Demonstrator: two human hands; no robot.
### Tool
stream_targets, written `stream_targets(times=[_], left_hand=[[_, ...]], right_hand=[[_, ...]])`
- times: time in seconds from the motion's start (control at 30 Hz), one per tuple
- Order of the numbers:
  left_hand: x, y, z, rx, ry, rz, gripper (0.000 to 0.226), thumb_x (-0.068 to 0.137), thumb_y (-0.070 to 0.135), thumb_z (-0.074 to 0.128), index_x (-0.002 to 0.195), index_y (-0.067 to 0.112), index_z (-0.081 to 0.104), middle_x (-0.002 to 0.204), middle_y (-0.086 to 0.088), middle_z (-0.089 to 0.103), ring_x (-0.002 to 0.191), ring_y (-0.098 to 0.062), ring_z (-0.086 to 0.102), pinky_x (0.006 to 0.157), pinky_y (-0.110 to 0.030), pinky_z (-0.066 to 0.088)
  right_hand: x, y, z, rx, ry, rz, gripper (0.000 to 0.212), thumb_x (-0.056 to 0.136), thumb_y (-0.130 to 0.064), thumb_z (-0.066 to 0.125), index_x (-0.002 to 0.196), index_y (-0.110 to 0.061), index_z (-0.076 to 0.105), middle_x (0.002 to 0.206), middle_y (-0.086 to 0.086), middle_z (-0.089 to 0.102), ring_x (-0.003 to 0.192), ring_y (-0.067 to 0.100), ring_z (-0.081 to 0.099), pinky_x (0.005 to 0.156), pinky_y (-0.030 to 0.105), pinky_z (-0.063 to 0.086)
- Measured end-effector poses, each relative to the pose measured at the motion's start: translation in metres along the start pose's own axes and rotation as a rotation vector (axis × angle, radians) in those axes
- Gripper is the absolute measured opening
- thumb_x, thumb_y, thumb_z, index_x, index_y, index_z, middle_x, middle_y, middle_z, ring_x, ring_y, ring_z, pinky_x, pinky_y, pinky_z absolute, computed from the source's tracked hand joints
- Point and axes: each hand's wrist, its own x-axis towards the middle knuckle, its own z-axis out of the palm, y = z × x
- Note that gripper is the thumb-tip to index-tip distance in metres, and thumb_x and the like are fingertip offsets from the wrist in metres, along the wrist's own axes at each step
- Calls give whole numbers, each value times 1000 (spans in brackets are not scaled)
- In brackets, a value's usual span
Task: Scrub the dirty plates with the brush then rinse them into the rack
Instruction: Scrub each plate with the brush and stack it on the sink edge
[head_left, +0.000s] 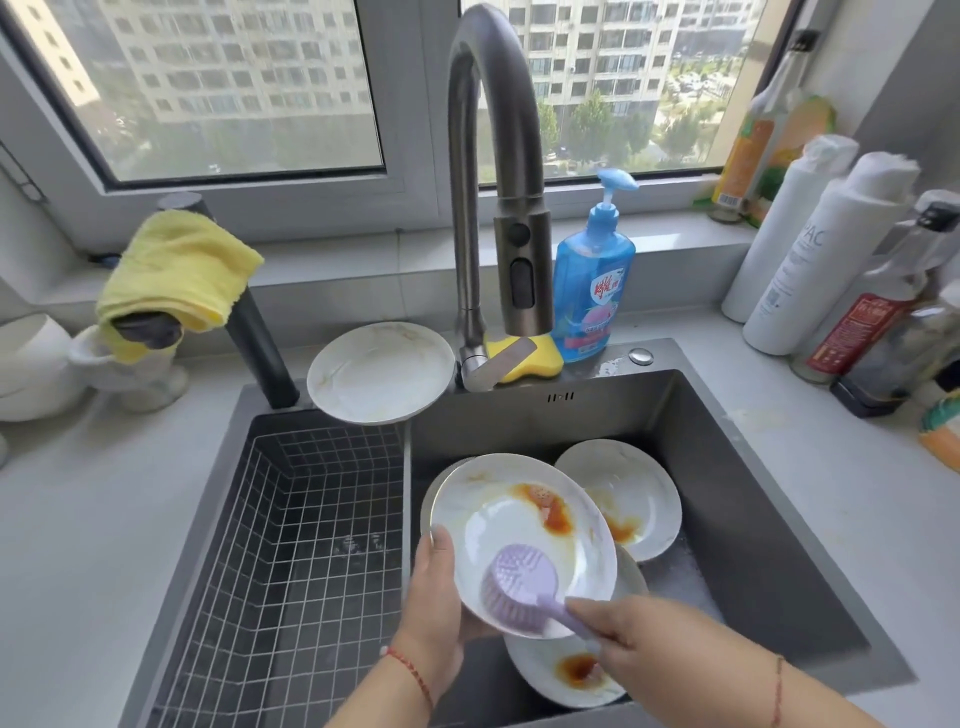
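Fingers (441, 551) of my left hand (434, 618) grip the plate (514, 525); my right hand (631, 636) holds the brush (519, 584) on it. Wet plate could slip and crack on plates below.

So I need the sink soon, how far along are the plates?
Early. The rack holds nothing. The left hand grips a stained plate while the right hand scrubs with the brush. Two dirty plates wait below.
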Motion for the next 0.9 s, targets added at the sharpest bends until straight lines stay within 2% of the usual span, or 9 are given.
stream_targets(times=[0.07, 0.17, 0.3, 0.4, 0.47, 0.57, 0.67, 0.77, 0.9], left_hand=[[-6, -2, 4, 16, -25, -10, 49, 96, 58, 33, 124, 26, 57, 108, -7, 75, 89, -28, 75, 56, -40, 58], [-11, -6, 6, 15, -74, -5, 47, 98, 55, 33, 128, 26, 55, 112, -8, 74, 96, -30, 73, 58, -39, 58], [-10, -1, 1, 3, -46, 89, 53, 93, 57, 36, 132, 24, 53, 118, -4, 72, 107, -29, 69, 72, -47, 60], [-7, 7, -2, 37, -31, 136, 57, 84, 63, 38, 127, 29, 53, 120, -3, 70, 107, -32, 68, 64, -51, 59], [-5, 10, -4, 30, -32, 141, 56, 85, 63, 37, 127, 29, 52, 120, -2, 70, 106, -31, 69, 62, -51, 58], [-3, 11, -2, 23, -30, 131, 59, 84, 66, 39, 128, 28, 52, 121, -5, 70, 107, -31, 69, 67, -51, 60], [-5, 5, 2, 18, -64, 125, 57, 90, 62, 38, 128, 24, 55, 116, -10, 72, 100, -31, 72, 65, -45, 60], [-10, 2, 5, 50, -103, 118, 45, 101, 51, 33, 129, 24, 55, 112, -8, 74, 97, -29, 73, 59, -39, 58], [-8, 6, 3, 48, -60, 154, 48, 96, 53, 37, 130, 25, 54, 117, -5, 72, 104, -26, 70, 65, -40, 60]], right_hand=[[9, -16, 2, 27, 49, -25, 34, 99, -31, 34, 127, -44, 49, 87, -13, 57, 74, 8, 54, 66, 14, 40], [36, -23, -7, -86, 189, -3, 42, 100, -28, 30, 136, -48, 38, 67, -4, 43, 53, 7, 36, 48, 17, 27], [45, 3, -30, -307, 259, 99, 48, 98, -21, 31, 143, -36, 32, 69, -9, 38, 58, 13, 41, 51, 23, 34], [21, 9, -37, -463, 131, 93, 41, 101, -19, 29, 140, -30, 36, 68, -6, 28, 57, 11, 33, 49, 21, 26], [4, 5, -35, -388, 31, 64, 38, 103, -29, 24, 137, -33, 42, 67, -4, 29, 54, 7, 27, 48, 20, 25], [-8, -14, -27, -138, -56, 3, 36, 101, -37, 31, 132, -43, 48, 72, -10, 47, 59, 4, 40, 55, 15, 34], [7, -36, -19, 21, 9, -28, 36, 100, -27, 34, 131, -33, 51, 97, 0, 67, 79, 14, 59, 70, 25, 47], [33, -33, -24, -60, 188, 29, 41, 99, -23, 32, 136, -38, 44, 68, -6, 49, 60, 11, 47, 50, 21, 34], [32, -4, -45, -306, 213, 121, 42, 100, -19, 32, 139, -30, 39, 70, -7, 41, 60, 13, 47, 51, 23, 34]])
